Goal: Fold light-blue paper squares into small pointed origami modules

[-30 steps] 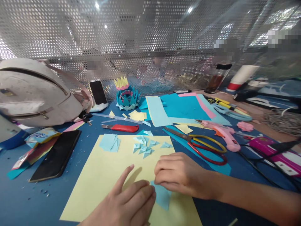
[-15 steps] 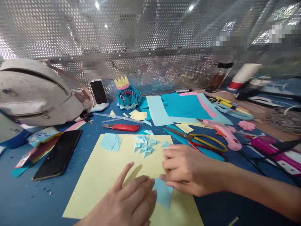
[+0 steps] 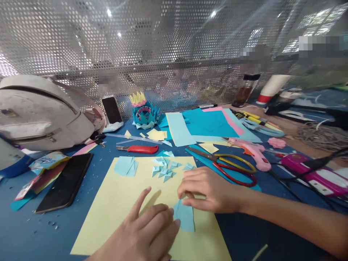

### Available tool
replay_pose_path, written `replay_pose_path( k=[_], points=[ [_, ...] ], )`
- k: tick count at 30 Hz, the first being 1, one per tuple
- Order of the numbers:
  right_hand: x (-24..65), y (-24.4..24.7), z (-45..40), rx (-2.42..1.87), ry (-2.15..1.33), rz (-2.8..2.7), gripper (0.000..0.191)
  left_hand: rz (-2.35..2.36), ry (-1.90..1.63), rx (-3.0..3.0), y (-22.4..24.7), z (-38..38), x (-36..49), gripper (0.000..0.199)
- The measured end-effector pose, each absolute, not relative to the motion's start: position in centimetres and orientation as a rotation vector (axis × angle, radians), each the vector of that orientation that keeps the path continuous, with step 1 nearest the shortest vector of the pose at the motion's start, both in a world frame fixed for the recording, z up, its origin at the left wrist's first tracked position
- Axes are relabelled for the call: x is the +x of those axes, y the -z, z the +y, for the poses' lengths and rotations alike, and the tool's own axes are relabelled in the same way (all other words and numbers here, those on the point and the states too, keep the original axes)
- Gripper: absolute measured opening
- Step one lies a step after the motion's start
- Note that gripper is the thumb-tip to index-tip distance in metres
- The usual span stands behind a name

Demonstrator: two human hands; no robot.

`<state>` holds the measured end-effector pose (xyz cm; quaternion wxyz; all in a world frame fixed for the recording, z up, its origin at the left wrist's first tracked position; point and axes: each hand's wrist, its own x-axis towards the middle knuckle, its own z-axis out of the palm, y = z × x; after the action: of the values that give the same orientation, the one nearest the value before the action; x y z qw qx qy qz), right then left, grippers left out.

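A small light blue piece of paper (image 3: 187, 219) lies on a pale yellow sheet (image 3: 100, 224) between my hands. My right hand (image 3: 208, 190) has its fingers curled, with thumb and fingertips pinched at the paper's upper edge. The bent fingers of my left hand (image 3: 148, 230) hold the paper's left edge, while its little finger sticks out to the side. Small folded light blue triangles (image 3: 164, 170) are clustered farther up the sheet. To their left sits a stack of light blue paper squares (image 3: 126, 166).
Scissors (image 3: 217, 156), a red utility knife (image 3: 143, 149) and a pink glue gun (image 3: 257, 156) lie beyond the sheet. A paper lotus (image 3: 145, 114) stands near the perforated metal panel. At left are a black phone (image 3: 65, 185) and a backpack (image 3: 40, 116); coloured sheets (image 3: 212, 123) lie at the back.
My right hand has shifted slightly left and up along the paper's top edge. The paper piece has turned a little under my hands. The view has also shifted slightly.
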<state>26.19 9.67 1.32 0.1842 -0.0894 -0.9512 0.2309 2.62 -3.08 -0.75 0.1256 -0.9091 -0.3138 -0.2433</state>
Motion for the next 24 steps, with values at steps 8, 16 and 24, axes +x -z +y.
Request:
replay_pose_path(
  k=[8,16,24],
  points=[
    [25.9,-1.3,9.0,-0.386,-0.799,-2.694,0.013,-0.896,0.646,-2.632,1.0,-3.1,2.8,0.046],
    [25.8,-0.8,9.1,-0.28,-0.865,-2.647,0.011,-0.914,0.744,-2.669,1.2,-3.0,2.6,0.023],
    [25.7,-0.3,9.0,-0.197,-0.857,-2.655,0.011,-0.832,0.818,-2.628,3.2,-2.4,2.4,0.03]
  ],
)
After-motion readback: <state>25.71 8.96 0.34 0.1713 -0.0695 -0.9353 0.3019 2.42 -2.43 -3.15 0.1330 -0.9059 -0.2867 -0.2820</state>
